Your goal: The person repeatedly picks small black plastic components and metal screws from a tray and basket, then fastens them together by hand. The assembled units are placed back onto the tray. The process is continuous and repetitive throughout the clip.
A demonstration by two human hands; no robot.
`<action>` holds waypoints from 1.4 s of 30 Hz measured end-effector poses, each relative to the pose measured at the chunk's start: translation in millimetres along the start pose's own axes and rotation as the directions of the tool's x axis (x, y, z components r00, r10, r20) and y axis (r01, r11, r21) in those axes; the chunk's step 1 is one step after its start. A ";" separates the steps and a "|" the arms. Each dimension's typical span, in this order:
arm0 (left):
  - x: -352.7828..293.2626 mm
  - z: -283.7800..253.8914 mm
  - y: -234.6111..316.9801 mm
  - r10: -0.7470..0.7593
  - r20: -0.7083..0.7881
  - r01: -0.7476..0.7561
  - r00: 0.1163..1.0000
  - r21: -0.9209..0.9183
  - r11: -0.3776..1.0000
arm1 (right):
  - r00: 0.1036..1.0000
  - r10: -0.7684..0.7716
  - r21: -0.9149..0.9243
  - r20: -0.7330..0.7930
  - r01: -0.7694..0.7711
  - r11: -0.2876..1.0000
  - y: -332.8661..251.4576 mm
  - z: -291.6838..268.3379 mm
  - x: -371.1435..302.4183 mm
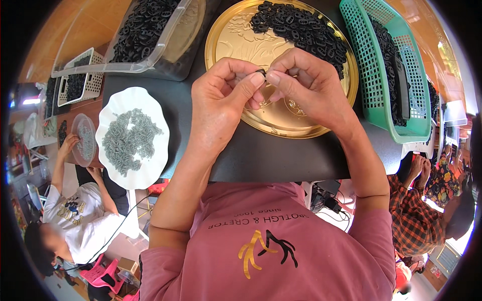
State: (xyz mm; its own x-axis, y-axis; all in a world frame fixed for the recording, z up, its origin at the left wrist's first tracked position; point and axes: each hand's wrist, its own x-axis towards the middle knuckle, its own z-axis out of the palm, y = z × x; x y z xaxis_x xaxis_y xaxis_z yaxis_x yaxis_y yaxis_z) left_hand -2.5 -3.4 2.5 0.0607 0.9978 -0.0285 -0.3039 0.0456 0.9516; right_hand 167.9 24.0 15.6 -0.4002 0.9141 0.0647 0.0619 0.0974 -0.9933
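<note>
Above the near part of a round gold tray (261, 123), my two hands meet fingertip to fingertip. My left hand (221, 103) pinches a small black plastic piece (261, 72), of which only a bit shows between thumb and forefinger. Thumb and forefinger of my right hand (314, 90) are pressed together right beside that piece; whatever they grip is hidden. A heap of flat black plastic pieces with holes (301, 27) covers the tray's far right side. To my left, a white scalloped plate (108, 150) bears a pile of thin grey screw-like pieces (131, 140).
A clear plastic bin (165, 70) of black pieces stands at the far left, a green perforated basket (374, 95) with more at the right. Beyond the bin is a white basket (93, 93). People sit at both sides; one person's hand (70, 143) touches a round clear dish (84, 140).
</note>
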 end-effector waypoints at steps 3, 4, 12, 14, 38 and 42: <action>-0.3 -0.2 -0.2 0.005 0.012 -0.005 1.000 0.015 1.000 | 0.999 0.032 0.030 0.005 -0.033 0.999 -2.3 -1.1 -0.6; -0.2 -0.2 0.1 0.005 0.023 -0.005 1.000 0.022 1.000 | 0.999 0.045 0.033 0.008 -0.045 0.998 -2.9 -1.9 -0.7; 1.8 -2.3 -1.6 -0.054 0.054 0.056 0.997 -0.037 0.998 | 0.991 0.124 -0.022 0.049 -0.123 0.992 -9.3 -14.1 0.9; 2.6 -2.2 -0.6 -0.084 0.049 0.087 0.995 -0.072 0.994 | 0.996 0.090 0.026 0.011 -0.090 0.996 -9.6 -15.8 3.0; -3.1 2.4 3.3 -0.036 -0.023 0.038 0.999 0.067 0.997 | 0.987 -0.119 -0.361 -0.105 0.074 0.929 0.7 5.4 -2.7; -4.0 0.5 2.4 -0.040 0.003 0.040 0.999 0.042 0.998 | 0.984 -0.143 -0.378 -0.102 0.094 0.921 0.7 6.2 -3.4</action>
State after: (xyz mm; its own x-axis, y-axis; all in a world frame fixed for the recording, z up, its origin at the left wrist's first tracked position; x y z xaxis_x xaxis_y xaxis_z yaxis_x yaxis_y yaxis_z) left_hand -3.0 -7.3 5.0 0.0756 0.9950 -0.0658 -0.2612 0.0835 0.9617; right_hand 163.7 18.5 14.1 -0.3094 0.9262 0.2153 0.3650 0.3248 -0.8725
